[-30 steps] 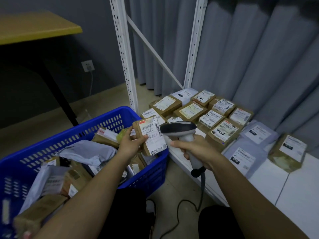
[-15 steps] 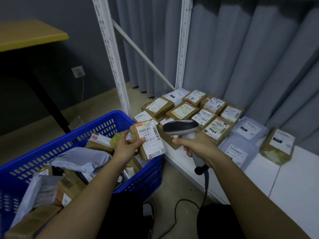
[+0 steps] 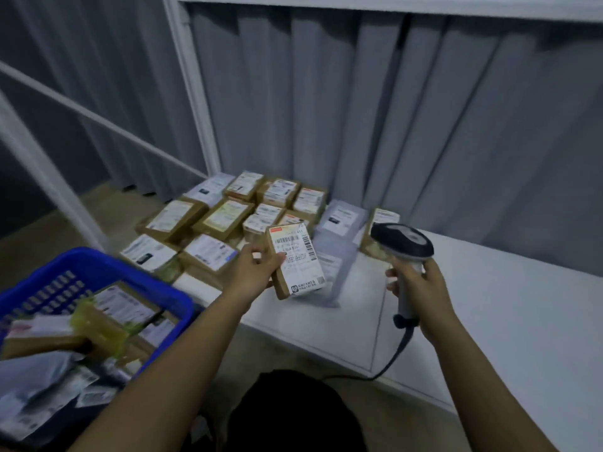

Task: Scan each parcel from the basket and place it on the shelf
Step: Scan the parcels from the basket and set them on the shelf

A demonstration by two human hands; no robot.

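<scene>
1. Sitting at far left, the blue basket (image 3: 98,272) is heaped with loose parcels; a careless reach could tip one over the rim.
2. The shelf's packed rows (image 3: 228,220) leave little room, so a sliding placement could shove neighbours out of line.
3. The left hand (image 3: 253,272) pinches the boxed parcel (image 3: 295,261) by one edge, thumb across its label, above the white shelf board (image 3: 489,305); so thin a hold might let it twist and drop.
4. The right hand (image 3: 421,288) is wrapped round the scanner (image 3: 403,244), which points away from the label, so a scan could miss; its trailing cable (image 3: 396,353) could snag.
</scene>
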